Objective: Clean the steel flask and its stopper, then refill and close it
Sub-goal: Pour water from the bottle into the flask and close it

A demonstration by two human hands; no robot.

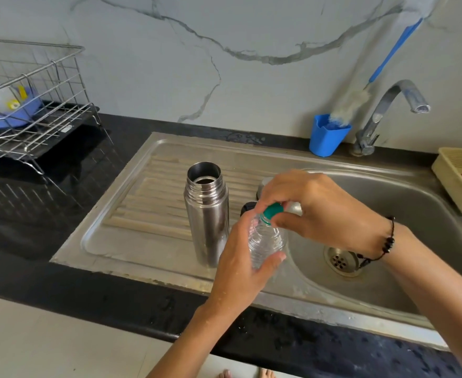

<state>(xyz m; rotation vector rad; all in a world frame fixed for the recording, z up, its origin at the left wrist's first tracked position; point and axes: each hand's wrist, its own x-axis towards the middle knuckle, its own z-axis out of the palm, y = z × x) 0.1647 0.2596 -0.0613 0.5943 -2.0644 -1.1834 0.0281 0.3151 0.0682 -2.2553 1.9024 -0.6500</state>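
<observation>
The steel flask (pixel 207 214) stands upright and uncapped on the ribbed drainboard (pixel 148 192) of the sink. Just right of it my left hand (pixel 240 263) grips a clear ribbed plastic bottle (pixel 266 242) around its body. My right hand (pixel 314 211) pinches the bottle's green cap (pixel 273 210) at the neck. A black stopper (pixel 247 207) lies behind the bottle, mostly hidden. A steel cup lid (pixel 265 184) shows partly behind my right hand.
The sink basin with its drain (pixel 341 261) lies to the right under a curved tap (pixel 388 110). A blue cup holding a bottle brush (pixel 328 135) stands at the back. A wire dish rack (pixel 30 110) sits far left, a cream basket (pixel 459 175) far right.
</observation>
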